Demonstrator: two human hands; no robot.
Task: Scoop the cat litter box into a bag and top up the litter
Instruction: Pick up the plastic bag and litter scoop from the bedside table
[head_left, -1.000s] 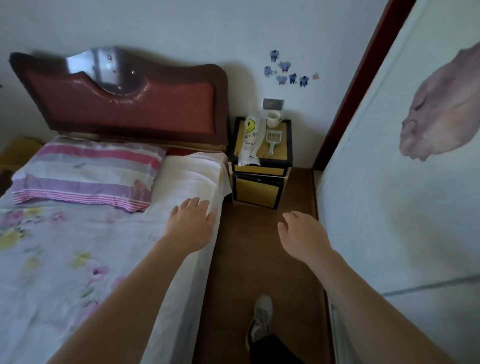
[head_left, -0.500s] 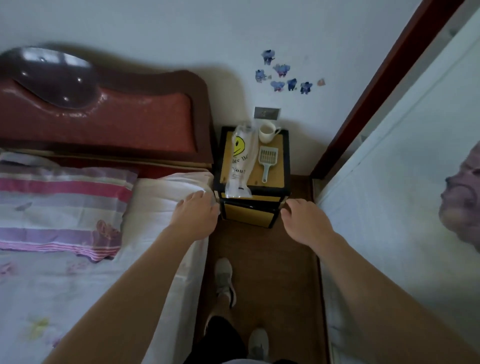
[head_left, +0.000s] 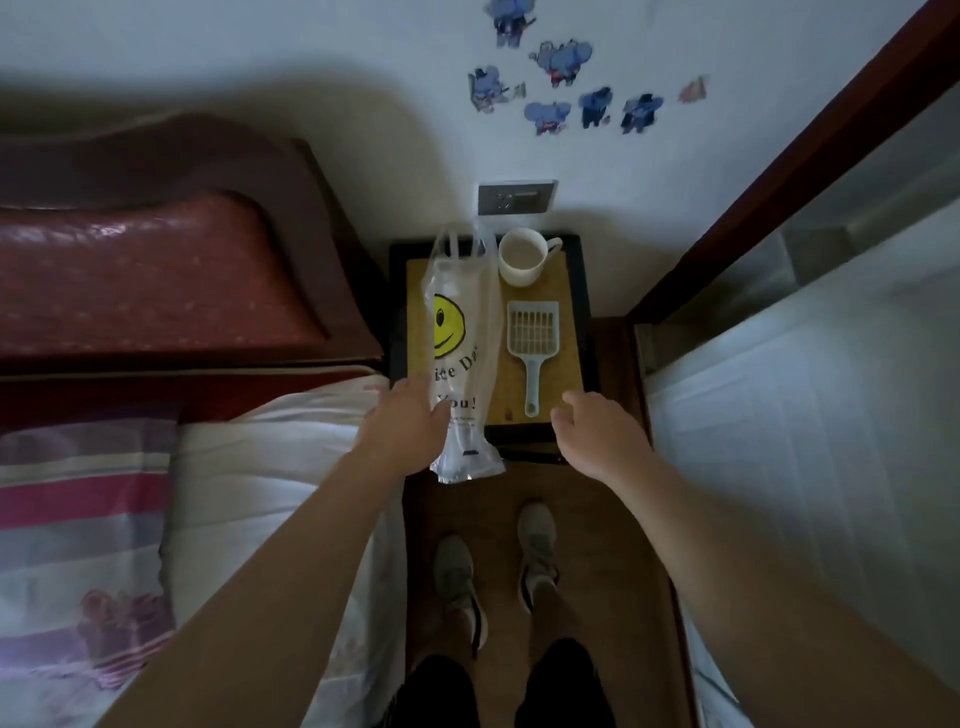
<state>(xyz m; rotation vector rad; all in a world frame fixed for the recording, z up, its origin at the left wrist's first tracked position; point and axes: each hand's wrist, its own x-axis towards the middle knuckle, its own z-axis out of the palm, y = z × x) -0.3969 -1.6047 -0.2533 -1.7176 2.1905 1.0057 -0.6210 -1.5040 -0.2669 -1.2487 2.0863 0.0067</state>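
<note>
Barely started, I judge: my left hand (head_left: 402, 431) and right hand (head_left: 597, 431), both loosely spread and empty, are at the bag (head_left: 460, 338) and scoop (head_left: 532, 338); all scooping and refilling remains.

Dim, soft-shadowed room, wide-angle bending and blur toward edges

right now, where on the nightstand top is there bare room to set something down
Bare: a narrow strip between the scoop and the right rim of the nightstand, and a front patch between bag and scoop handle. The bag fills the left half; the cup takes the back.
</note>
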